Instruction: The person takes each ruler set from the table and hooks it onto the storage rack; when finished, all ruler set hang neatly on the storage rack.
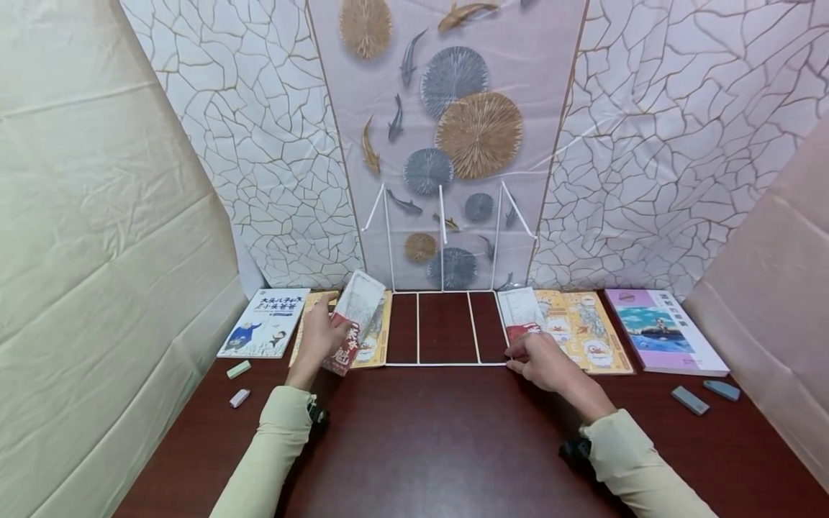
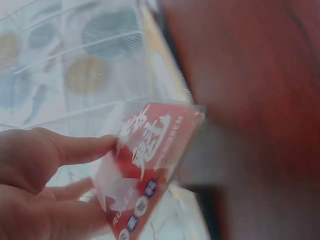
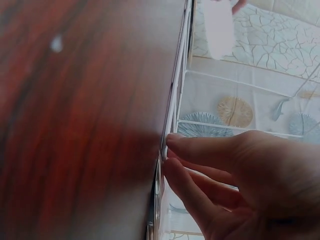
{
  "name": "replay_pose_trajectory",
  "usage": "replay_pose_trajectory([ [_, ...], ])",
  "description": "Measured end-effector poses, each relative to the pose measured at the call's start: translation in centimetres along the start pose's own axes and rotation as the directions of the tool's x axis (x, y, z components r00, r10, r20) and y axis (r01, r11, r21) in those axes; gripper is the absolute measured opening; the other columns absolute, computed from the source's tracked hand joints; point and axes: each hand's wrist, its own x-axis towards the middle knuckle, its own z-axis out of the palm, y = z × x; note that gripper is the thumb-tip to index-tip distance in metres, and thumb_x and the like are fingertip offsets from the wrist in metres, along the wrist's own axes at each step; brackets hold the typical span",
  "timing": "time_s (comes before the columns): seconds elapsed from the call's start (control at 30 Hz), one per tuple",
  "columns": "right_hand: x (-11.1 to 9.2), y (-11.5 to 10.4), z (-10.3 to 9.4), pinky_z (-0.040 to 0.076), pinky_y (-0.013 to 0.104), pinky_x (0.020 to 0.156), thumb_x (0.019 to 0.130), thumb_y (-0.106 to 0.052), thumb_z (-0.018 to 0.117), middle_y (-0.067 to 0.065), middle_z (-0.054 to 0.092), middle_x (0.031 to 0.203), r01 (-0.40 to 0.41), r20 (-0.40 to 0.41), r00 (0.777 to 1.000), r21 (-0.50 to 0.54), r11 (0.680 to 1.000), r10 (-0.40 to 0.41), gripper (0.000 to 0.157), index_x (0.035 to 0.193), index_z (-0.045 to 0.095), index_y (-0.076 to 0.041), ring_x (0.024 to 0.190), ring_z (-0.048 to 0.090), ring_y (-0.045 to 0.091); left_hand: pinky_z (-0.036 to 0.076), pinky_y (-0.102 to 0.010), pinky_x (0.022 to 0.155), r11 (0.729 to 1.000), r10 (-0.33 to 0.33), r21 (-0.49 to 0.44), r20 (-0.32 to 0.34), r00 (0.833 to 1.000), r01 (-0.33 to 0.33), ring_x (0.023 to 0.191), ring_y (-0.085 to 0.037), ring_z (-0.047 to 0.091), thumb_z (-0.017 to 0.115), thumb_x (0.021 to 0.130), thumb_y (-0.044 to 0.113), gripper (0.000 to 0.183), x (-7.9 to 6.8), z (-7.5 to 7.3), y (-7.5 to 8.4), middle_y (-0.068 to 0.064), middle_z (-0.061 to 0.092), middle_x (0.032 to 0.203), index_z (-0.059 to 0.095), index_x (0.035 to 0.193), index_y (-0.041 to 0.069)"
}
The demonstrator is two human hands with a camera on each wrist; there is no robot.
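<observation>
A flat ruler packet (image 1: 361, 306), pale at the top and red with white lettering at the bottom, is raised and tilted in my left hand (image 1: 322, 334). In the left wrist view, thumb and fingers pinch the packet (image 2: 155, 145) by its sides, and the word RULER shows on it. A matching ruler packet (image 1: 522, 309) lies on a yellow book at the right. My right hand (image 1: 547, 360) is at its near left corner, beside the white wire rack (image 1: 447, 365). Thumb and forefinger tips are close together at that edge; I cannot tell whether they grip the packet.
Yellow books (image 1: 378, 345) (image 1: 592, 331) flank the rack. Outside them lie a white picture book (image 1: 262, 324) and a thick pink-and-blue book (image 1: 667, 331). Small items, an eraser-like block (image 1: 238, 369), a white stick (image 1: 239, 398) and grey pieces (image 1: 689, 400) (image 1: 721, 389), sit nearer. Fabric walls surround the table.
</observation>
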Motion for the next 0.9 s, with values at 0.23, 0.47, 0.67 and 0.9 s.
replay_pose_trajectory([
  [0.23,0.2,0.2,0.5,0.058,0.046,0.088,0.084,-0.007,0.079,0.012,0.076,0.100,-0.003,-0.027,1.000,-0.017,1.000,0.003,0.009,0.092,0.080,-0.003,0.099,0.071,0.028,0.056,-0.031,0.074,0.961,0.105,-0.259,0.032,0.994,-0.093,0.085,-0.023,0.070,0.073,0.091,0.012,0.034,-0.3,0.2,1.8,-0.013,0.076,0.104,0.066,0.125,0.009],
  [0.47,0.2,0.2,0.5,0.056,0.049,0.092,0.085,-0.008,0.078,0.015,0.076,0.106,-0.020,-0.023,1.000,-0.026,0.999,0.019,0.009,0.092,0.081,-0.004,0.105,0.069,0.032,0.056,-0.027,0.086,0.846,0.159,-0.520,0.040,0.986,-0.116,0.101,-0.028,0.070,0.073,0.092,0.011,0.031,-1.0,0.7,3.4,-0.018,0.073,0.114,0.065,0.122,0.005],
  [0.67,0.2,0.2,0.6,0.058,0.048,0.089,0.085,-0.007,0.078,0.015,0.076,0.106,-0.014,-0.020,1.000,-0.016,1.000,0.013,0.009,0.093,0.081,-0.004,0.103,0.070,0.031,0.054,-0.025,0.095,0.722,0.243,-0.663,-0.022,0.970,-0.196,0.114,-0.026,0.067,0.069,0.095,0.009,0.033,-2.0,0.7,4.5,-0.021,0.069,0.122,0.060,0.126,0.000],
  [0.9,0.1,0.1,0.6,0.057,0.049,0.091,0.085,-0.006,0.077,0.017,0.075,0.109,-0.018,-0.021,1.000,-0.018,1.000,0.017,0.010,0.094,0.081,-0.003,0.104,0.070,0.031,0.057,-0.032,0.098,0.571,0.332,-0.749,-0.162,0.929,-0.335,0.112,-0.024,0.067,0.067,0.095,0.004,0.032,-3.2,-0.3,5.7,-0.022,0.066,0.122,0.058,0.124,-0.003],
])
